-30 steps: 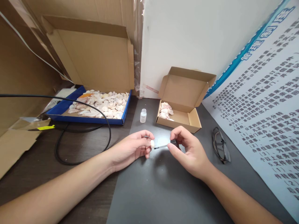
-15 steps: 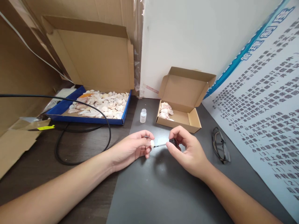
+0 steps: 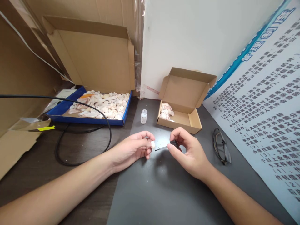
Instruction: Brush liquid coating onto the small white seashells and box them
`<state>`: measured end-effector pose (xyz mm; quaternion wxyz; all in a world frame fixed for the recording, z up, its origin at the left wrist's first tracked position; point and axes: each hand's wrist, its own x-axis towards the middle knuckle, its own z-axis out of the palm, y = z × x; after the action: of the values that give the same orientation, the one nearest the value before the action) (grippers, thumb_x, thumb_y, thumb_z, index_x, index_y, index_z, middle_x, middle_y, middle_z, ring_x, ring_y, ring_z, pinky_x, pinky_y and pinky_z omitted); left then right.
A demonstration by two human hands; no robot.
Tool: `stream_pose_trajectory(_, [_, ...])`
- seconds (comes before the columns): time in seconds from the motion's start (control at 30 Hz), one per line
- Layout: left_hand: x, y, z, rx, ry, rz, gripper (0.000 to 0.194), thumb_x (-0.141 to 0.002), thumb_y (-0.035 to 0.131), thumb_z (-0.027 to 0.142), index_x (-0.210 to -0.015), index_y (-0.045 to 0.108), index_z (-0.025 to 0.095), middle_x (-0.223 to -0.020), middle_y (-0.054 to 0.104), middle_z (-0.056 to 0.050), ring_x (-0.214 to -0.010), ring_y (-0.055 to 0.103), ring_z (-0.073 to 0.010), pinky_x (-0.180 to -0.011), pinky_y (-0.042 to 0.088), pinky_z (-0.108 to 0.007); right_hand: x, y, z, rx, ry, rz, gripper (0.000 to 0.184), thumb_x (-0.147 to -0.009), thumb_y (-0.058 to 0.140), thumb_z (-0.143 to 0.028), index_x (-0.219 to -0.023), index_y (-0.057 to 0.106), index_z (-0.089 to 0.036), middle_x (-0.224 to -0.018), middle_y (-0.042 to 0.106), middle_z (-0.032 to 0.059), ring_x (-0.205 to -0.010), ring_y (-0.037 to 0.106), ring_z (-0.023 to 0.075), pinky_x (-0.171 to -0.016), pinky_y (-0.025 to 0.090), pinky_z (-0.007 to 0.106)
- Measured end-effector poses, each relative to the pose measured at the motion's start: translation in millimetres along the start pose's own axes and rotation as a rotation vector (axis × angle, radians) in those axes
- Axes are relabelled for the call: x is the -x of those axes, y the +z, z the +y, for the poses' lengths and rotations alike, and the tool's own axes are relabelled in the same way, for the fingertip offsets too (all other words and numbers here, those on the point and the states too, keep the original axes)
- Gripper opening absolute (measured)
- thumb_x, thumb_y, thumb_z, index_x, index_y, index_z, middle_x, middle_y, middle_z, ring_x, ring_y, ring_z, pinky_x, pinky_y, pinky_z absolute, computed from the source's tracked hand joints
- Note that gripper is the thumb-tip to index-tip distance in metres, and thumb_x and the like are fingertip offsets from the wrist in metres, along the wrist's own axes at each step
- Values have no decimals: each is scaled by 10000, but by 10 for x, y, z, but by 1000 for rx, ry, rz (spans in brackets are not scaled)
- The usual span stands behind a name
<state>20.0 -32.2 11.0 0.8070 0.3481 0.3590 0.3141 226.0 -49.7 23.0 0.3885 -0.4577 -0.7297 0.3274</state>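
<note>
Between the thumb and fingers of my left hand [image 3: 138, 147] is a small white shell [image 3: 153, 144]. My right hand [image 3: 187, 150] pinches the black cap of an applicator brush [image 3: 161, 148]. Its thin stem points left, and the dark tip is just below and right of the shell, with a small gap between them. Beyond my hands stands a small clear bottle [image 3: 143, 117] with a white label, upright and uncapped.
On the left, a blue-edged box [image 3: 89, 120] holds many pale shells. An open cardboard box [image 3: 179, 125] with several larger shells sits behind my right hand. A black cable [image 3: 110, 125] loops near my left forearm. Glasses [image 3: 220, 147] lie right, beside a printed poster [image 3: 264, 93].
The brush tip has come off the shell and dropped slightly lower, as my right hand tilted a little. My left hand and the shell have stayed in place.
</note>
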Motion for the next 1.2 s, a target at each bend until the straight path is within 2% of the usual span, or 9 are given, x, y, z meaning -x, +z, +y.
stream_pose_trajectory(0.13, [3, 3, 0, 1, 3, 1, 150, -771, 684, 159, -874, 576, 166, -696, 550, 8, -621, 507, -102, -634, 429, -239, 6, -6, -2, -19, -21, 57, 91, -814, 571, -196, -837, 487, -221, -683, 471, -36, -580, 439, 108, -523, 403, 231])
stream_pose_trajectory(0.3, [4, 7, 0, -7, 3, 7, 152, -775, 670, 147, -888, 569, 164, -708, 552, 4, -617, 497, -97, -625, 432, -234, -5, 10, -8, 13, 1, 11, 111, -787, 571, -171, -799, 472, -220, -664, 450, -43, -566, 412, 102, -501, 384, 222])
stream_pose_trajectory(0.47, [3, 8, 3, -7, 0, -2, 135, -791, 653, 140, -885, 560, 166, -703, 540, 8, -618, 495, -94, -632, 438, -234, -10, 9, -11, -19, -5, 58, 94, -807, 572, -198, -828, 483, -222, -675, 467, -36, -578, 438, 109, -516, 398, 230])
stream_pose_trajectory(0.67, [2, 5, -2, -1, -2, 9, 152, -771, 679, 150, -882, 576, 168, -713, 557, 5, -617, 500, -93, -631, 435, -233, -9, 10, -12, 29, 23, 18, 123, -781, 578, -173, -791, 465, -221, -647, 436, -47, -559, 401, 102, -498, 373, 224])
stream_pose_trajectory(0.87, [3, 6, -1, -14, 2, -3, 116, -803, 630, 126, -883, 558, 167, -699, 528, 8, -626, 498, -97, -630, 439, -226, 5, -1, 3, -18, -6, 53, 95, -822, 575, -195, -841, 486, -221, -681, 464, -39, -585, 431, 107, -522, 395, 227])
stream_pose_trajectory(1.03, [3, 2, -3, -21, 4, -3, 116, -817, 612, 118, -907, 552, 160, -723, 532, -1, -630, 490, -93, -627, 440, -219, -7, 8, -8, 17, 21, -6, 122, -800, 575, -165, -800, 465, -218, -652, 430, -52, -558, 400, 97, -505, 374, 221])
stream_pose_trajectory(1.2, [4, -4, -7, -24, 0, -8, 103, -827, 595, 116, -903, 543, 162, -708, 520, 3, -629, 491, -95, -629, 442, -220, 7, -2, -12, -16, -16, 44, 100, -812, 571, -181, -829, 481, -219, -679, 460, -45, -576, 421, 100, -518, 389, 221])
